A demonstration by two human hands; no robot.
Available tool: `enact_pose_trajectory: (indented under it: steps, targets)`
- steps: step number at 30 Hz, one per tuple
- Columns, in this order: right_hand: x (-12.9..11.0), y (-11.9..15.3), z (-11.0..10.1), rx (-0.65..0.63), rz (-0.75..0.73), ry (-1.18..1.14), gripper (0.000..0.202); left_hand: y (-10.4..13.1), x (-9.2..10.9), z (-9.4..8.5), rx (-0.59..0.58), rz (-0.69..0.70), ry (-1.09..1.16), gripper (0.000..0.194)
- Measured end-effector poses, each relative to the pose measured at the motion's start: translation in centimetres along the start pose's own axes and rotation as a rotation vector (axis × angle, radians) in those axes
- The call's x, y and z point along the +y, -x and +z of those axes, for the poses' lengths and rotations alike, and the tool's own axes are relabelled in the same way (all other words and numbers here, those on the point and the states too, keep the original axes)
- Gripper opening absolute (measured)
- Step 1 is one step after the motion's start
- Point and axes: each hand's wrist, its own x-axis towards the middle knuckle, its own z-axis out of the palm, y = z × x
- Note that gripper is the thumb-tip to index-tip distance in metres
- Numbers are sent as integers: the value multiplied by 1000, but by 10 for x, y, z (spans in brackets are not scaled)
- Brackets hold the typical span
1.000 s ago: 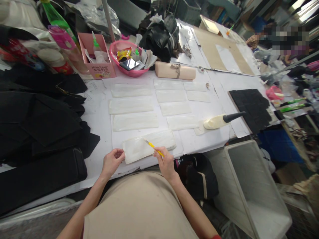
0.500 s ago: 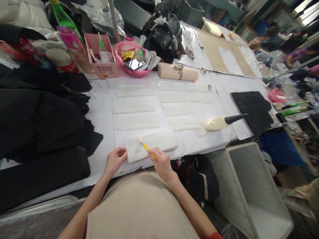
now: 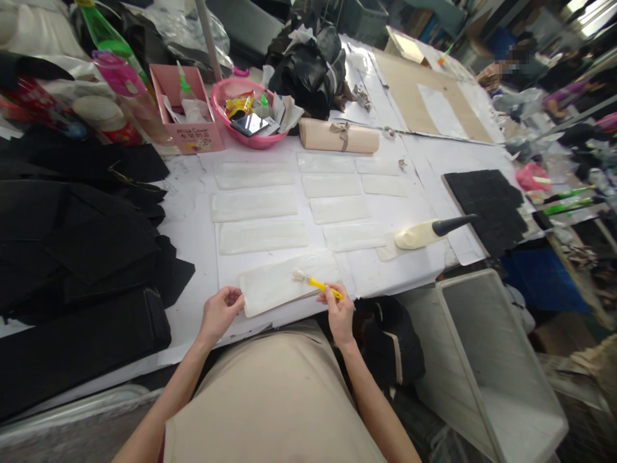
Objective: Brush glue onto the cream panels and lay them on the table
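Head view: right hand point(image 3: 341, 316) pinches yellow-handled brush point(image 3: 318, 284), left hand point(image 3: 218, 316) translucent white strip point(image 3: 270, 283) (brushing, seemingly; further strokes need steadiness).

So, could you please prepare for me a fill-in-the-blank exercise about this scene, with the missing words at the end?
The right hand holds a brush whose handle is ____. As seen in the picture, the left hand is at the ____ end of the nearest pale strip. The round bowl that holds a phone is ____. The piled sheets at the picture's left side are ____.

Missing words: yellow; left; pink; black.
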Motion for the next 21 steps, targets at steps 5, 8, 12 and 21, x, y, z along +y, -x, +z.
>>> enact_pose_trajectory:
  steps: [5, 8, 12, 21]
  targets:
    - [6, -14, -23, 175, -218, 324, 27, -1, -1, 0, 1, 5, -40, 26]
    - [-2, -7, -15, 46, -379, 479, 26, 0, -1, 0, 15, 2, -37, 27]
    - [-18, 18, 11, -299, -434, 383, 24, 1, 1, -1, 9, -13, -23, 30]
    - [-9, 17, -23, -111, -130, 173, 23, 8, 13, -10, 13, -38, -73, 38]
